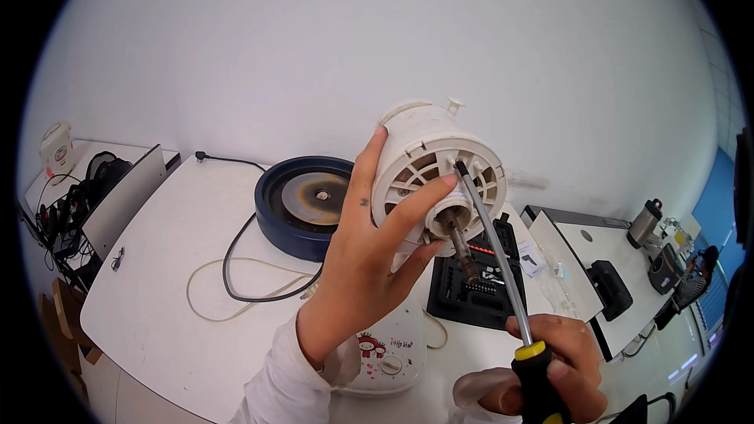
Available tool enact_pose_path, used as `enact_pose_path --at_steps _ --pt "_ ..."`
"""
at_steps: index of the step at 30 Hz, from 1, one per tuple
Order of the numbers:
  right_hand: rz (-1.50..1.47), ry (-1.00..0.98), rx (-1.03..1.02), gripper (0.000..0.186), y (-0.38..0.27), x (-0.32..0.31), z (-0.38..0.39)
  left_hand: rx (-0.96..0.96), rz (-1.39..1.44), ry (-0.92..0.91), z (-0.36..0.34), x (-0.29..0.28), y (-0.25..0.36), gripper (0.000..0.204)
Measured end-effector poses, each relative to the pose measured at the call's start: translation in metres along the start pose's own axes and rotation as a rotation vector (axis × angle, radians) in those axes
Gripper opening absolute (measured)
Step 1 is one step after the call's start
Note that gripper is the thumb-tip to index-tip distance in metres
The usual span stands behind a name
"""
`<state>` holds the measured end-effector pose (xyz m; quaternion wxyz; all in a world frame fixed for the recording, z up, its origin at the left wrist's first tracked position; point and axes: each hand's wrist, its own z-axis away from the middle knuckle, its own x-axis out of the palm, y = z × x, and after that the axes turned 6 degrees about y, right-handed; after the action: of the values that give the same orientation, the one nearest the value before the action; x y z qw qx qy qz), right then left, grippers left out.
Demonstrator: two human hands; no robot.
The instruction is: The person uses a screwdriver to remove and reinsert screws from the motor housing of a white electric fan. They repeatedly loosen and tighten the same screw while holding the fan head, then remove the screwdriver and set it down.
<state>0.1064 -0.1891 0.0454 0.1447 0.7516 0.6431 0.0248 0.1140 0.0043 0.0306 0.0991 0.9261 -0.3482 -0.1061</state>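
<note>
My left hand (361, 267) grips a white, round plastic housing (420, 126) held up with its vented end toward me; a stained metal shaft (463, 251) sticks out from the hub. My right hand (569, 361) is closed on a long screwdriver (531, 381) with a black and yellow handle. Its dark tip is up at the vented face, near my left thumb; whether it sits in a screw I cannot tell. Below the housing is a white appliance (389, 373) with a cartoon print and a dial, partly hidden by my left hand and sleeve.
On the white table (149, 283) lie a dark blue round base (287, 232) with a metal plate, cables (236, 294) and an open black tool case (448, 298). Side tables hold a rice cooker (56, 149), a tangle of black items (63, 204) and a steel flask (644, 224). A wall rises behind.
</note>
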Motion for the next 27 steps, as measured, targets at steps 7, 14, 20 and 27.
enact_pose_path --at_steps 7,14,20,27 --pt "-0.059 -0.055 -0.042 0.044 0.004 -0.005 -0.002 0.024 0.030 0.085 0.003 0.001 -0.005 0.074" --pt "-0.027 -0.062 0.041 0.045 0.003 -0.013 0.003 -0.003 0.156 0.104 0.003 0.020 -0.007 0.089" --pt "0.026 -0.336 0.295 0.046 -0.007 -0.035 -0.002 0.008 0.058 0.097 0.004 0.002 -0.007 0.088" --pt "-0.007 0.048 0.043 0.048 -0.001 -0.014 0.003 0.021 0.035 0.149 0.004 0.007 -0.004 0.085"
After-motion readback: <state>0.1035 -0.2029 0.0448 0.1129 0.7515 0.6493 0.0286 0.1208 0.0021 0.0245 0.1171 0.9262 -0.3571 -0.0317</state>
